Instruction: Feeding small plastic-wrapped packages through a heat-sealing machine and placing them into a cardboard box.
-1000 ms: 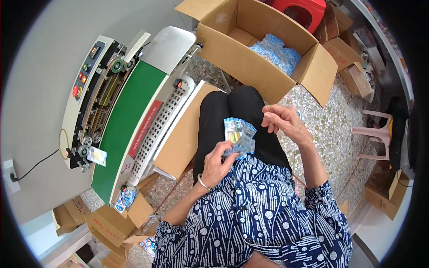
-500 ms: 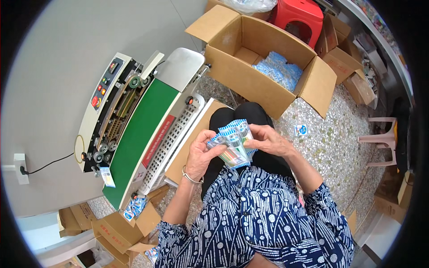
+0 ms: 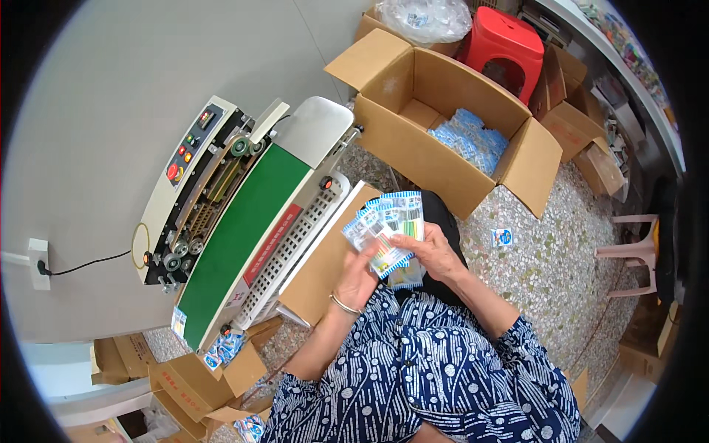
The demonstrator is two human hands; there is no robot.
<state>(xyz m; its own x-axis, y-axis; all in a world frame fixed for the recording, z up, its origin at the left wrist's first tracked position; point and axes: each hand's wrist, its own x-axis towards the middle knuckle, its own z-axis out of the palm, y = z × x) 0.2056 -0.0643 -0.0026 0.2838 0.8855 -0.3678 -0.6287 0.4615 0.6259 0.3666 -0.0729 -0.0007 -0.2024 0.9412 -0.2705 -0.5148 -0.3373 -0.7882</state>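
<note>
Both hands hold a fanned stack of small blue-and-white packets (image 3: pixel 387 228) over my lap. My left hand (image 3: pixel 357 276), with a bracelet on the wrist, supports the stack from below. My right hand (image 3: pixel 432 252) rests its fingers on the front packets. A belt sealing machine (image 3: pixel 244 221) with a green conveyor belt stands just to my left, close to the packets.
An open cardboard box (image 3: pixel 450 111) with several blue packets inside stands ahead. A red stool (image 3: pixel 506 44) and more boxes are behind it. One loose packet (image 3: pixel 501 237) lies on the speckled floor. Small boxes with packets (image 3: pixel 221 362) sit by the machine's near end. A pink chair (image 3: pixel 635 251) is at right.
The hands have lifted the packets from my lap up toward the machine and spread them into a fan. The view has tilted so the machine and box sit lower.
</note>
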